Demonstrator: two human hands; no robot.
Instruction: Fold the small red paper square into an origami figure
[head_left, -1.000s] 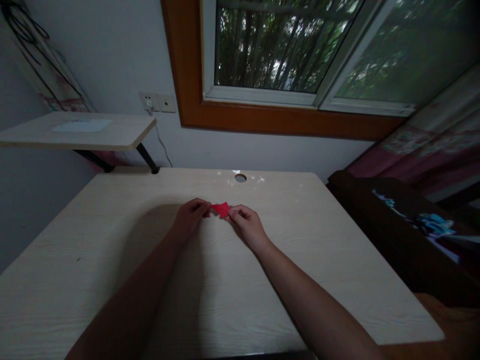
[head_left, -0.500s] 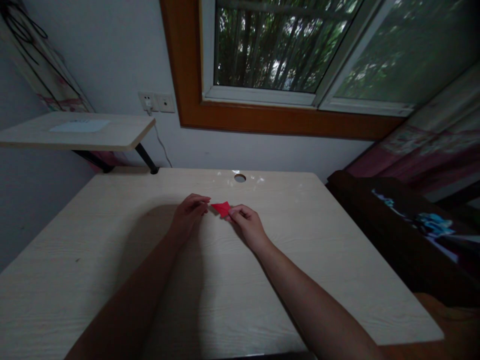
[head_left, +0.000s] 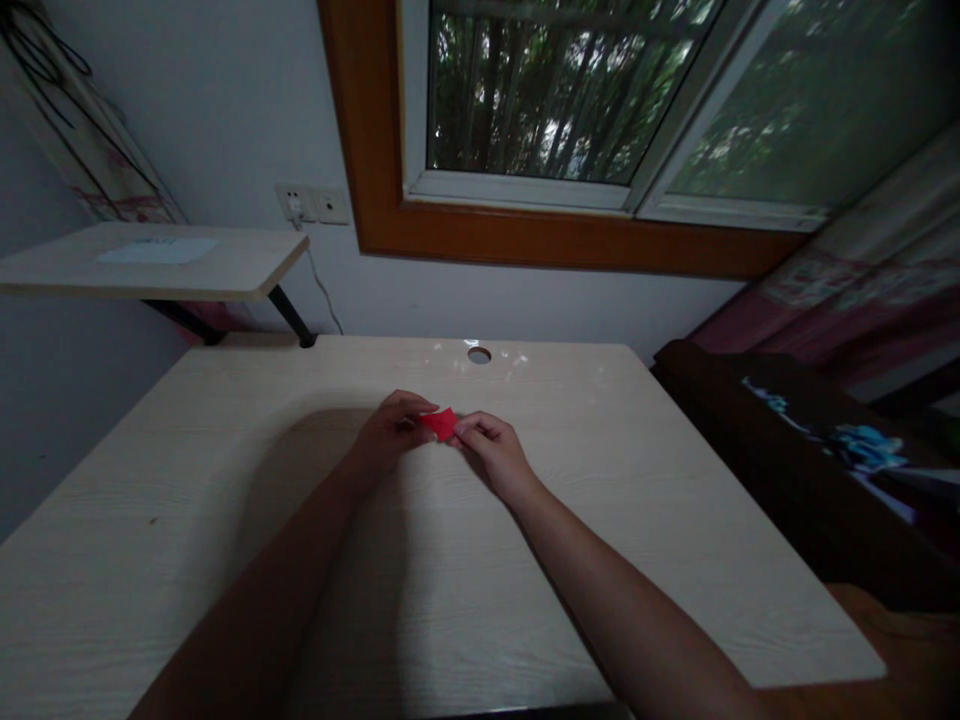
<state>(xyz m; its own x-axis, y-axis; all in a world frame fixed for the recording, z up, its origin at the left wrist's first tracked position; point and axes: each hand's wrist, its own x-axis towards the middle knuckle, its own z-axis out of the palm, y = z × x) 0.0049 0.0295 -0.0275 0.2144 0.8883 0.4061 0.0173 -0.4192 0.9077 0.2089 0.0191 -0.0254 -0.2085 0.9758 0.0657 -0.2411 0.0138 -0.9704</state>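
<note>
A small folded piece of red paper sits just above the pale wooden desk, between my two hands. My left hand pinches its left side with the fingers curled over the paper. My right hand pinches its right corner, fingers closed. Both forearms reach in from the bottom of the view. Much of the paper is hidden by my fingertips.
A round cable hole lies in the desk near its far edge. A raised side shelf stands at the back left, with wall sockets behind it. A dark bed frame runs along the right. A window is above.
My left hand had let go and drawn slightly away from the red paper; now it has closed on the paper's left side again. The right hand has kept its grip.
</note>
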